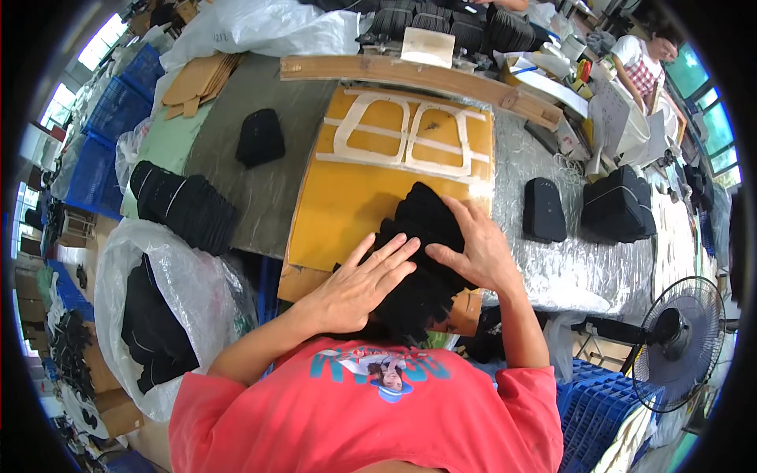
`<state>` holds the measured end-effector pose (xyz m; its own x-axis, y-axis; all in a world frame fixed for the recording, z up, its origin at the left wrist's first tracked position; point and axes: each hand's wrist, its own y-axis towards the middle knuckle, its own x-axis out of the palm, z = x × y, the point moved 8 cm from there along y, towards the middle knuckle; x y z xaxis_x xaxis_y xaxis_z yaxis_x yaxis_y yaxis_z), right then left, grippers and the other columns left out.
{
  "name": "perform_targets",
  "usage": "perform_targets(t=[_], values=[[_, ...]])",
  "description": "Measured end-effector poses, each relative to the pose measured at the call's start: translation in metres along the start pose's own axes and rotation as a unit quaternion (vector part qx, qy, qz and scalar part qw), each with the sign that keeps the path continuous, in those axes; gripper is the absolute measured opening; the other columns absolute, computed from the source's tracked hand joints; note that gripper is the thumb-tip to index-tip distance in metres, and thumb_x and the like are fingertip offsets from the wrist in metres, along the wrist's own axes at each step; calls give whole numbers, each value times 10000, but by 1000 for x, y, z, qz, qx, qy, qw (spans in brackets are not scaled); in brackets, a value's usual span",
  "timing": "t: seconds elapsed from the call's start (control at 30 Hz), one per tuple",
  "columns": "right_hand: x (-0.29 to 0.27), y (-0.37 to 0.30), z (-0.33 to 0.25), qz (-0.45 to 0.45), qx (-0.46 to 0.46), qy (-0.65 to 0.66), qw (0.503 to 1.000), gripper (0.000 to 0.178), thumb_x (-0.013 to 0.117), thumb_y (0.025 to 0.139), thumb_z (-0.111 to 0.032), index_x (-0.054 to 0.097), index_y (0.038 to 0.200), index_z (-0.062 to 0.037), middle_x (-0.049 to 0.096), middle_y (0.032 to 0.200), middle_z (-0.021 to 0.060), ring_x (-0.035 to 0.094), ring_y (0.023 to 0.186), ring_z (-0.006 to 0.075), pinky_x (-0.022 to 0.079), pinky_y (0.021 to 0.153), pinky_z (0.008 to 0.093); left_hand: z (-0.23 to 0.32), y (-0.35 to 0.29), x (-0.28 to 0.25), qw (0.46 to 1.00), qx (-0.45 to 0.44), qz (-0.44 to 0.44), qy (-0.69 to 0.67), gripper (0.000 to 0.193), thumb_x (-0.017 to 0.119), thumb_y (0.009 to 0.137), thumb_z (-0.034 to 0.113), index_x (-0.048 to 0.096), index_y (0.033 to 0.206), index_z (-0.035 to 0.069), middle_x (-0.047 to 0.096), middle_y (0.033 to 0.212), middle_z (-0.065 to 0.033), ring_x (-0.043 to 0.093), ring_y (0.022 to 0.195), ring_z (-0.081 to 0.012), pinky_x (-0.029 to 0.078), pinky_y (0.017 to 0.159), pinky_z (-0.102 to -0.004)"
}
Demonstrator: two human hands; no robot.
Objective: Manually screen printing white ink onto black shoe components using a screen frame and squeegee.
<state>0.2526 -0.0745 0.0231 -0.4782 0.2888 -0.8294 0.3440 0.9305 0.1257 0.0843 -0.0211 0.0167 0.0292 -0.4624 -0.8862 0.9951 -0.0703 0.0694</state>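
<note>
A fanned stack of black fabric pieces (430, 229) lies over the near edge of the yellow board (315, 213), close to my body. My left hand (367, 280) rests flat across the stack's left side, fingers stretched out. At the right edge my right hand (477, 248) grips the stack, its thumb on top and its other fingers along the far side. Beyond the stack, a pale template with two rounded openings (406, 146) lies on the yellow board. The lower ends of the black pieces hang toward my red shirt.
Black stacks (185, 206) stand at left, with a small black pile (260, 138) beyond. More black piles (544, 209) sit at right. A wooden bar (426, 79) crosses the back. A plastic bag (169, 260) stands left, a fan (674, 339) right. Another person (639, 67) works far right.
</note>
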Motion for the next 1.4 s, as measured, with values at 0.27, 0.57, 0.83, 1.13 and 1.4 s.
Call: perform_targets(t=[0.27,0.57,0.83,1.13,1.4], values=[[0,2,6,-26,3,8,1000,851,759,723,-426,441,1393,-7,565,1197,229,561,1129,409,464,949,450,4,-6,4,1000,2,-4,24,948,572,570,-128,314,1466,42,275,1562,-123,197,1484,-324,133,1193,-564],[9,3,-6,-108,25,-63,992,981,772,637,-386,351,1426,16,561,1172,240,576,1129,393,486,938,447,6,12,10,995,-12,-23,94,883,620,557,-53,359,1397,16,345,1447,-165,292,1404,-351,132,1189,-577],[-1,-4,14,-15,32,-5,999,925,758,632,-369,397,1393,11,588,1136,250,619,998,437,507,876,479,23,24,13,990,50,-49,126,866,666,555,-25,364,1366,9,399,1377,-161,294,1405,-349,123,1189,-588],[-24,-13,113,115,151,351,917,772,743,674,-277,511,1321,73,646,1162,230,666,1002,312,525,899,374,13,46,-10,975,82,-179,104,923,680,562,103,354,1416,-27,481,1219,-182,431,1234,-357,147,1159,-606],[37,-45,78,134,260,779,555,299,618,828,-254,608,1004,-13,661,1060,169,683,922,283,575,861,403,-55,55,-34,840,2,-476,263,674,538,766,81,421,1428,37,466,1383,-140,346,1371,-304,83,1177,-617]])
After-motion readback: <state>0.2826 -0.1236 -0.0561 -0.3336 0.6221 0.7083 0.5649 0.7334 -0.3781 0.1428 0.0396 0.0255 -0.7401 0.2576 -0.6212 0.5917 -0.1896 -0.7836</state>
